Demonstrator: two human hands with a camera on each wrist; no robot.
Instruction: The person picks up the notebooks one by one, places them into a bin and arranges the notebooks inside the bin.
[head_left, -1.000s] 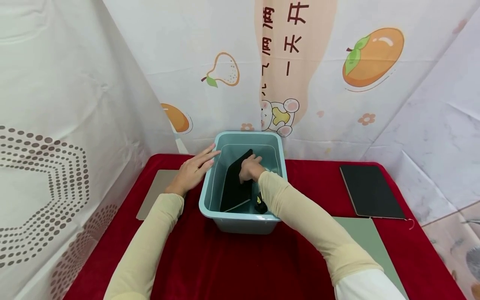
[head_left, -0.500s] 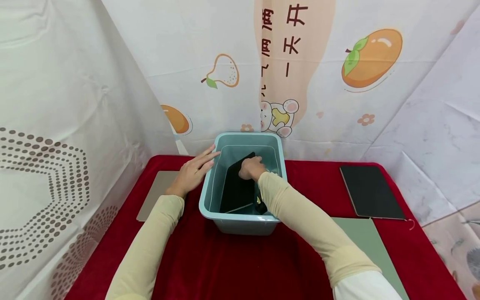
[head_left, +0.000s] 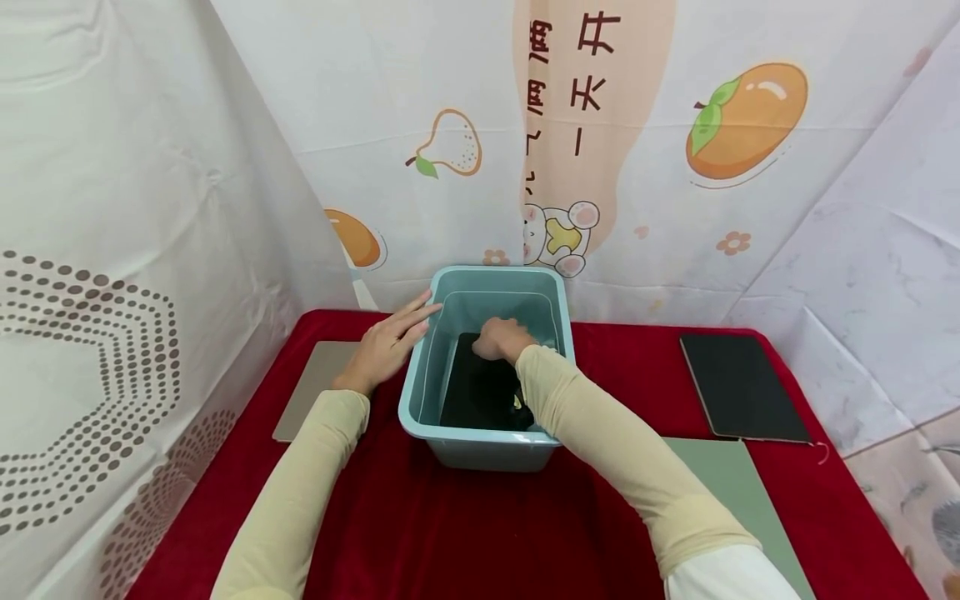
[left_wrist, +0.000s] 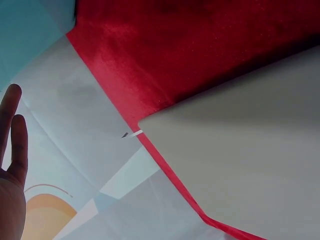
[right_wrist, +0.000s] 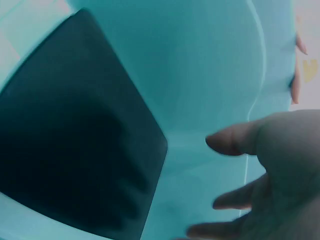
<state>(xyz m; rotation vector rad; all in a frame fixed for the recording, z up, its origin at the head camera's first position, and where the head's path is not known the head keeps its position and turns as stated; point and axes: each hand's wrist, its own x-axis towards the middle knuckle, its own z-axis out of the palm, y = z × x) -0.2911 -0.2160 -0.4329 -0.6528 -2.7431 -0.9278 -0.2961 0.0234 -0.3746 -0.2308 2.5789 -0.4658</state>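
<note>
A light blue plastic bin (head_left: 480,454) stands on the red cloth. Inside it lies a black notebook (head_left: 476,392), now flat, its dark cover up. My right hand (head_left: 502,340) is inside the bin above the notebook's far end. In the right wrist view that hand's loosely spread fingers (right_wrist: 235,195) hold nothing and appear apart from the cover. My left hand (head_left: 384,346) rests at the bin's left rim with its fingers straight. A small black item with a yellow mark (head_left: 519,402) sits beside the notebook, partly hidden by my right sleeve.
A grey-beige notebook (head_left: 315,387) lies on the left under my left wrist. On the right are a black notebook with a ribbon (head_left: 746,387) and a sage-green flat cover (head_left: 727,475), partly under my right arm. A printed curtain (head_left: 480,208) hangs behind the table.
The black notebook in the bin has gone from tilted to lying flat. My right hand has let go of it. The left hand has stayed at the rim.
</note>
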